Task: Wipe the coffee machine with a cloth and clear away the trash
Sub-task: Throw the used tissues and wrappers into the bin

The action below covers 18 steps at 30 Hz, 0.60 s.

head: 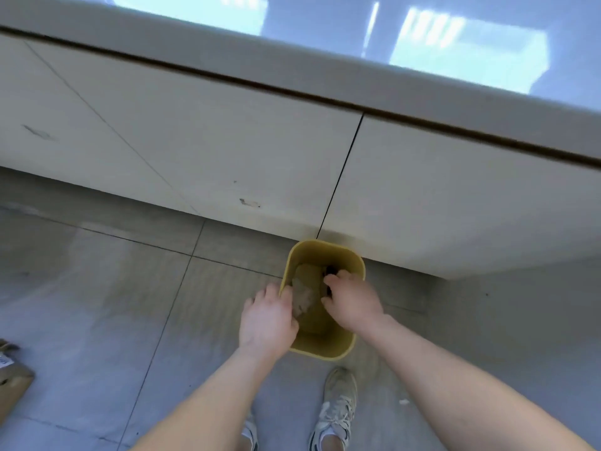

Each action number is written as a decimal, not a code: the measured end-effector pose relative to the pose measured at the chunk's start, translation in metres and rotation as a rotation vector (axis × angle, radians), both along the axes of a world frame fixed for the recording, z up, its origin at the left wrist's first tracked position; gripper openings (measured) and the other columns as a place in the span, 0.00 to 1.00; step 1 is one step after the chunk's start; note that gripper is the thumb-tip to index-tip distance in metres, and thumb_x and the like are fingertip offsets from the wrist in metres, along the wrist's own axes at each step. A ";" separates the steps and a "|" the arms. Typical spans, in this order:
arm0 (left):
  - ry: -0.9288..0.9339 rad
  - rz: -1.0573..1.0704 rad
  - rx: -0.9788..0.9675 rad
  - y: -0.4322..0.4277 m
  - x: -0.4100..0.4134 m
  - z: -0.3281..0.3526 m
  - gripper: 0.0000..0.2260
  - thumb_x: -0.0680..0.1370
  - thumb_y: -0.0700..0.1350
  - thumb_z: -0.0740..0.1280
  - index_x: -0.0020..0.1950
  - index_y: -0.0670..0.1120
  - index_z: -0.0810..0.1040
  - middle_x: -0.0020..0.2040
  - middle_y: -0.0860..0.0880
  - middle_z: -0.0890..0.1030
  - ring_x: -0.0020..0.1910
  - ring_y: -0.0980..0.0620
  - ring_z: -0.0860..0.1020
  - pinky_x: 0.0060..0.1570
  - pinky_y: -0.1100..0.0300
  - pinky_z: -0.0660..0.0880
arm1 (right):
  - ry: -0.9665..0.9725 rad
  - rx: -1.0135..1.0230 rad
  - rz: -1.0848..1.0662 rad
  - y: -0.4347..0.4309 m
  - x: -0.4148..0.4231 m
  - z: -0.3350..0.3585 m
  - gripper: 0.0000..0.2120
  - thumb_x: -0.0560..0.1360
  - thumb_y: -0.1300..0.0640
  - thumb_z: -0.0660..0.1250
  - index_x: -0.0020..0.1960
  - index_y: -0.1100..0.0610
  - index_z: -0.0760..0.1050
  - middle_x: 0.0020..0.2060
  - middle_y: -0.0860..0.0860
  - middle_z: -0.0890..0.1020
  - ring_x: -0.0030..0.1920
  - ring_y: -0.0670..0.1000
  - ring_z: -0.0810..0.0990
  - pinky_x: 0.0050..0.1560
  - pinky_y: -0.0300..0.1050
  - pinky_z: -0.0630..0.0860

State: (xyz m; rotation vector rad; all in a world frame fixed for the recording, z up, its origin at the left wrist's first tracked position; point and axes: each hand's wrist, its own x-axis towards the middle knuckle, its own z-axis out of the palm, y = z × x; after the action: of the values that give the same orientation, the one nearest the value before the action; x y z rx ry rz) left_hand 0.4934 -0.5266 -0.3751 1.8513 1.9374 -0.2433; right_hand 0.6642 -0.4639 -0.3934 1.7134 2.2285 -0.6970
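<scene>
A yellow trash bin (pixel 328 348) stands on the floor against the cabinet base. Crumpled brownish paper trash (pixel 304 297) lies inside it. My left hand (pixel 268 320) rests palm down over the bin's left rim, fingers slightly apart, its fingertips close to the paper. My right hand (pixel 353 301) hovers over the bin's right half with curled fingers. Something small and dark (pixel 330 271) shows at its fingertips, but I cannot tell whether the hand holds it. No coffee machine or cloth is in view.
White cabinet fronts (pixel 227 151) run below a pale countertop (pixel 325 70) right behind the bin. Grey floor tiles (pixel 113 304) spread to the left. A cardboard box corner (pixel 13 382) sits at the far left edge. My shoes (pixel 338 411) stand just before the bin.
</scene>
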 end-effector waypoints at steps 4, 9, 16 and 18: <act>0.012 0.012 0.040 0.001 -0.008 0.049 0.18 0.76 0.50 0.62 0.65 0.49 0.71 0.61 0.47 0.76 0.57 0.46 0.77 0.56 0.49 0.75 | 0.034 0.056 0.018 -0.005 -0.007 0.051 0.13 0.76 0.47 0.63 0.60 0.47 0.76 0.49 0.47 0.79 0.47 0.51 0.78 0.42 0.49 0.82; -0.001 0.056 0.072 -0.004 -0.018 0.121 0.24 0.78 0.52 0.63 0.74 0.50 0.64 0.72 0.45 0.70 0.70 0.45 0.71 0.67 0.46 0.70 | 0.066 0.116 0.051 -0.009 -0.009 0.129 0.16 0.75 0.44 0.66 0.62 0.46 0.75 0.51 0.46 0.80 0.49 0.50 0.78 0.45 0.47 0.81; 0.017 0.128 0.130 -0.017 -0.035 0.220 0.28 0.78 0.54 0.59 0.77 0.51 0.58 0.76 0.46 0.66 0.74 0.46 0.65 0.70 0.47 0.65 | 0.099 0.207 0.077 -0.009 -0.026 0.253 0.19 0.74 0.42 0.66 0.64 0.45 0.74 0.53 0.47 0.79 0.52 0.51 0.77 0.48 0.47 0.80; 0.020 0.151 0.156 -0.018 -0.040 0.244 0.29 0.78 0.56 0.59 0.78 0.51 0.57 0.77 0.46 0.64 0.76 0.46 0.63 0.72 0.46 0.64 | 0.100 0.225 0.088 -0.008 -0.031 0.284 0.21 0.74 0.40 0.64 0.65 0.46 0.72 0.56 0.48 0.78 0.54 0.52 0.76 0.51 0.49 0.78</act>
State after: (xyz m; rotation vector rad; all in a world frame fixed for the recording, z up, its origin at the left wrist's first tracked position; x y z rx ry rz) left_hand 0.4529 -0.5450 -0.1316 1.7911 2.1522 -0.0643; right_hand 0.6333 -0.4716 -0.1097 1.6994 2.5183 -0.5396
